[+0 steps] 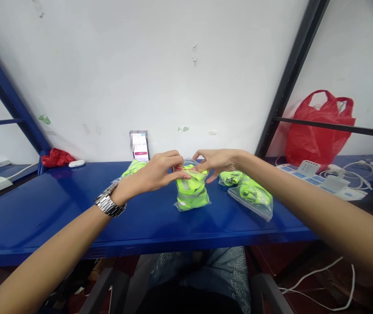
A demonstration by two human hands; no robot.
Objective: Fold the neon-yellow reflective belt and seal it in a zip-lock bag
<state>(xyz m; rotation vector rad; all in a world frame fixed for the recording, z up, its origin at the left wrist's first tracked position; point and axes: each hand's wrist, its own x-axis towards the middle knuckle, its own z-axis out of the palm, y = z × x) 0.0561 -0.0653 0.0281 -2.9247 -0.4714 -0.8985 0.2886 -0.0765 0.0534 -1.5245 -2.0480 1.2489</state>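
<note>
A clear zip bag with a folded neon-yellow reflective vest (pixel 191 194) stands upright on the blue table (pixel 134 226). At its top left corner, my left hand (pixel 163 171) pinches the bag's edge, where a red strip shows. My right hand (pixel 214 162) has its thumb and fingers on the top right of the same bag, closed around the edge. Two more bagged vests lie to the right, one nearer (pixel 254 194) and one farther back (pixel 231 177), partly behind my right arm. Another bagged vest (pixel 134 167) lies behind my left hand.
A phone (pixel 139 146) leans on the white wall. A white case (pixel 76 163) and a red bundle (pixel 57 158) lie at the back left. On the right are a red plastic bag (pixel 319 131), power strips (pixel 323 183) and white cables. Metal posts rise on both sides.
</note>
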